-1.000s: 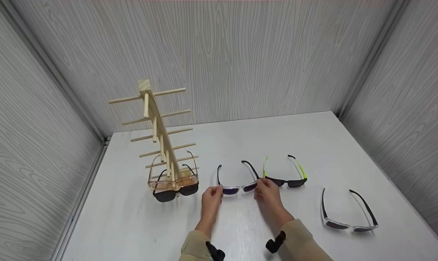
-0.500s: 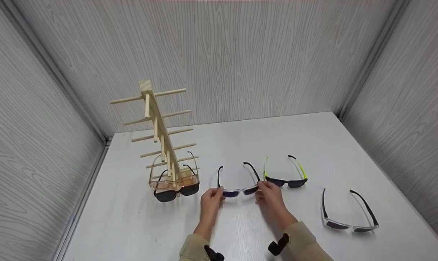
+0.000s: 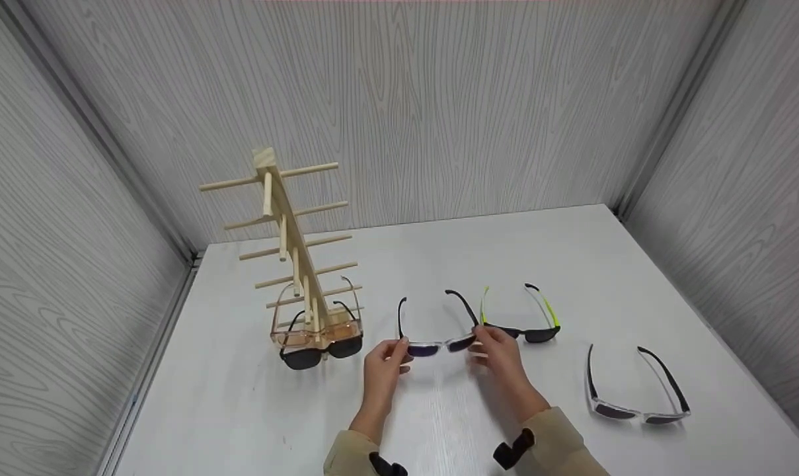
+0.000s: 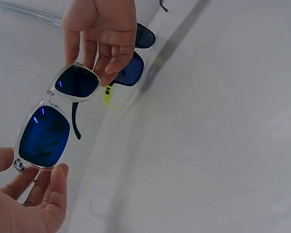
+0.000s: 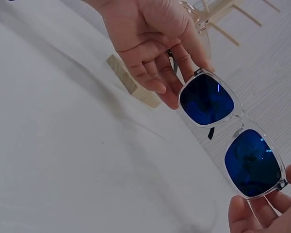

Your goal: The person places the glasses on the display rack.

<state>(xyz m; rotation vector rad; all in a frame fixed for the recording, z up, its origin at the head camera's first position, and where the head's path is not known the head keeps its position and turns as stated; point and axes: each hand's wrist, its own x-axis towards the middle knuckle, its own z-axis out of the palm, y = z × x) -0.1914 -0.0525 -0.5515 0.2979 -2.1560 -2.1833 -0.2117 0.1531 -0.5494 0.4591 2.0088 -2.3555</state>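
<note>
Both hands hold one pair of clear-framed sunglasses [image 3: 424, 350] with dark blue lenses and black temples, which point away from the person. My left hand [image 3: 380, 373] pinches the left end of the frame, and my right hand [image 3: 505, 363] pinches the right end. In the left wrist view the blue lens [image 4: 44, 137] faces the camera, with the left hand [image 4: 34, 199] at its outer corner. The right wrist view shows the right hand [image 5: 269, 213] gripping the other corner of the frame [image 5: 254, 160].
A wooden rack [image 3: 287, 211] with several pegs stands at the left, bearing pink-framed glasses [image 3: 293, 339] and black sunglasses [image 3: 303, 359] low down. Sunglasses with yellow-green temples [image 3: 539, 335] lie close behind the right hand. Another clear-framed pair [image 3: 616, 411] lies at the right on the white table [image 3: 240, 423].
The held sunglasses have first dipped slightly toward the person, then risen a little and shifted slightly right, with both hands still on them. The rack and other glasses have not moved.
</note>
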